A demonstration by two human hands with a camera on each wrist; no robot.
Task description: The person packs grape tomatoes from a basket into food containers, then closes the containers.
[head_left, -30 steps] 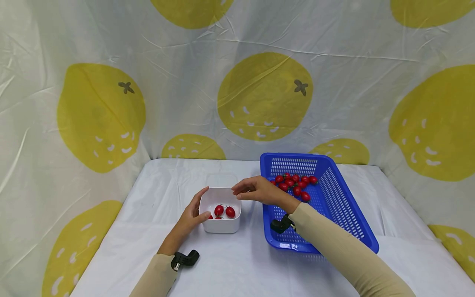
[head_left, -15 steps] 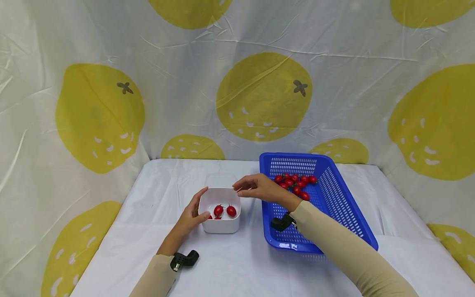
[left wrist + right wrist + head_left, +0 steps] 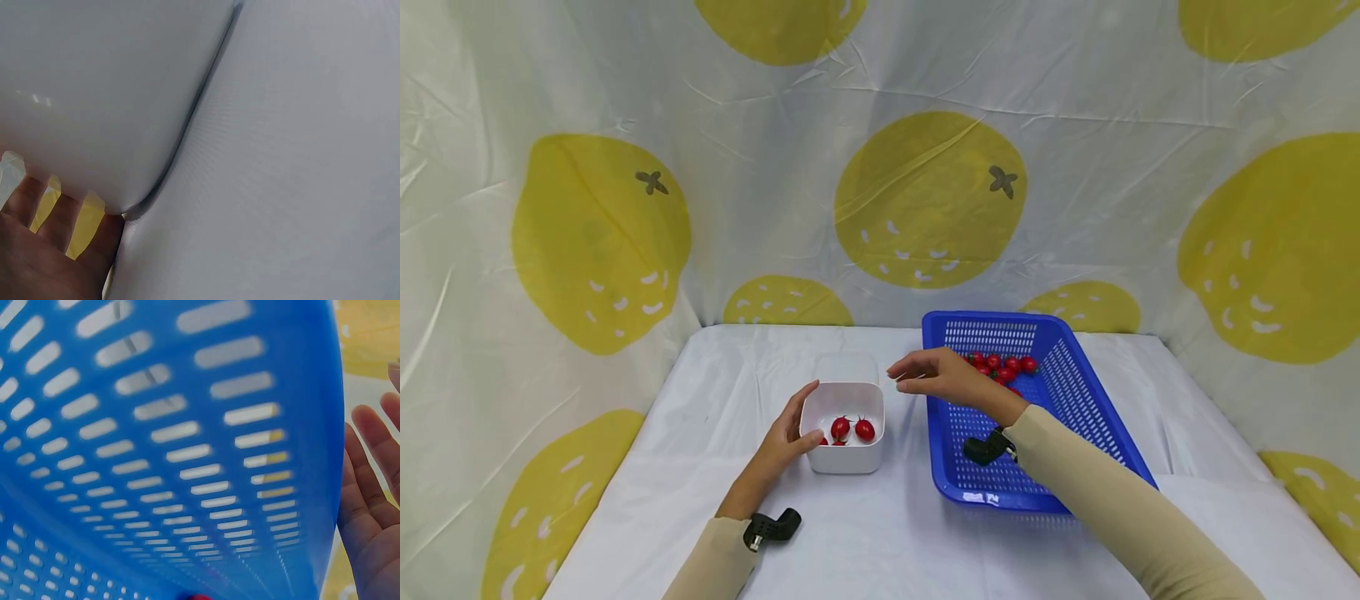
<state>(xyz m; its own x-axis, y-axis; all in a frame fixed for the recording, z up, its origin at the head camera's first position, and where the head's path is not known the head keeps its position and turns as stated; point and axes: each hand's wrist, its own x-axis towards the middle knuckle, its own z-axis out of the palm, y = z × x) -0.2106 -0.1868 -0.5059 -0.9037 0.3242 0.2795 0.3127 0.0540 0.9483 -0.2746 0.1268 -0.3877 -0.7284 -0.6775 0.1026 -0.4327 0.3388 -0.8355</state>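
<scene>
A small white square box [image 3: 847,461] stands on the table with several red cherry tomatoes [image 3: 840,428] inside. My left hand [image 3: 786,435] grips the box's left side, thumb at the front rim and fingers around toward the back corner. The left wrist view shows those fingers [image 3: 59,215] against the box's smooth wall. My right hand [image 3: 946,379] hovers over the left rim of a blue slotted basket [image 3: 1037,500], to the right of the box. Its fingers are relaxed and slightly bent, with nothing between them. Part of the basket's tomatoes is hidden behind this hand.
More cherry tomatoes [image 3: 1011,367] lie together at the far end of the basket. A clear, see-through lid-like piece [image 3: 847,365] lies just behind the box. A white cloth [image 3: 760,358] covers the table, and a lemon-printed curtain [image 3: 760,208] hangs behind it.
My right hand has moved right, from above the box's right rim to over the basket's left rim. The left hand keeps its hold on the box.
</scene>
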